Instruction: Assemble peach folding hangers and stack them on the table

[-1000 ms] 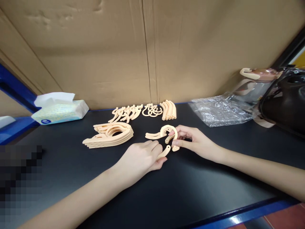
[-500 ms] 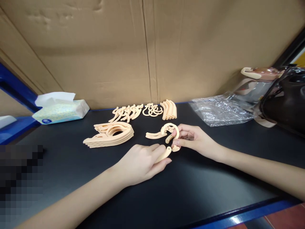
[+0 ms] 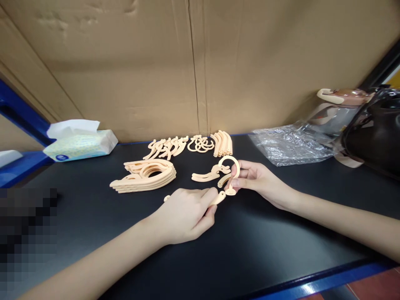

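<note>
Whereas hook (image 3: 230, 158) lay flatter 1 s ago, R hand (image 3: 259, 181) now pinches it upright. L hand (image 3: 187, 212) grips bar (image 3: 220, 197), tip at hook's base.

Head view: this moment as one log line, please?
left hand: grips curved bar | right hand: pinches hook piece | bar tip beside hook base

Black tabletop (image 3: 256, 241), parts laid out along its far side.
Tissue pack (image 3: 81, 143) far left; stack of beige curved pieces (image 3: 143, 177) left of middle; small beige parts (image 3: 190, 146) in rows far middle; flat beige piece (image 3: 204, 176) at centre; clear plastic (image 3: 287, 146) and dark bag (image 3: 375, 137) far right.
</note>
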Motion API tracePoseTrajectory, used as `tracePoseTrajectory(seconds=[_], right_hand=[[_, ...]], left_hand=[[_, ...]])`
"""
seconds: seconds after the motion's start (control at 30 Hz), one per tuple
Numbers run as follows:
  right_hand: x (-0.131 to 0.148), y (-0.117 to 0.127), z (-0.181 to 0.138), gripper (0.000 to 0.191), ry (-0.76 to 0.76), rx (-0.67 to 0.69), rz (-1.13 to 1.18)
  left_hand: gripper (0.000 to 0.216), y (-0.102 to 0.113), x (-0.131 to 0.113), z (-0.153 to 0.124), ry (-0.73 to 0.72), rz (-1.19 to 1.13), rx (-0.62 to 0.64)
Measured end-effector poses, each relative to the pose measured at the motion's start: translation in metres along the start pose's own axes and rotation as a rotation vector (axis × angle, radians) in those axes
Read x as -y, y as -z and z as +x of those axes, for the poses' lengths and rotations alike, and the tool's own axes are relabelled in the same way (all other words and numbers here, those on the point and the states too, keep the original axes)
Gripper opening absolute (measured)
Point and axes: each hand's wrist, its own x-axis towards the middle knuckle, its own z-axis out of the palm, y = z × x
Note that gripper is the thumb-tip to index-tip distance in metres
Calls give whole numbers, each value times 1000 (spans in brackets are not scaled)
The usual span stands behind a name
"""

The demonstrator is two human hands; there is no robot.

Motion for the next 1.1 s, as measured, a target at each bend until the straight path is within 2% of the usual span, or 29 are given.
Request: tracePoseTrajectory(seconds=[0.6, 1.1], right_hand=[[0, 2, 0, 19, -162, 62, 130], [-3, -1, 1, 16, -131, 76, 108]], left_hand=[[12, 2, -2, -2, -27, 5, 23], [8, 0, -1, -2, -33, 45, 66]])
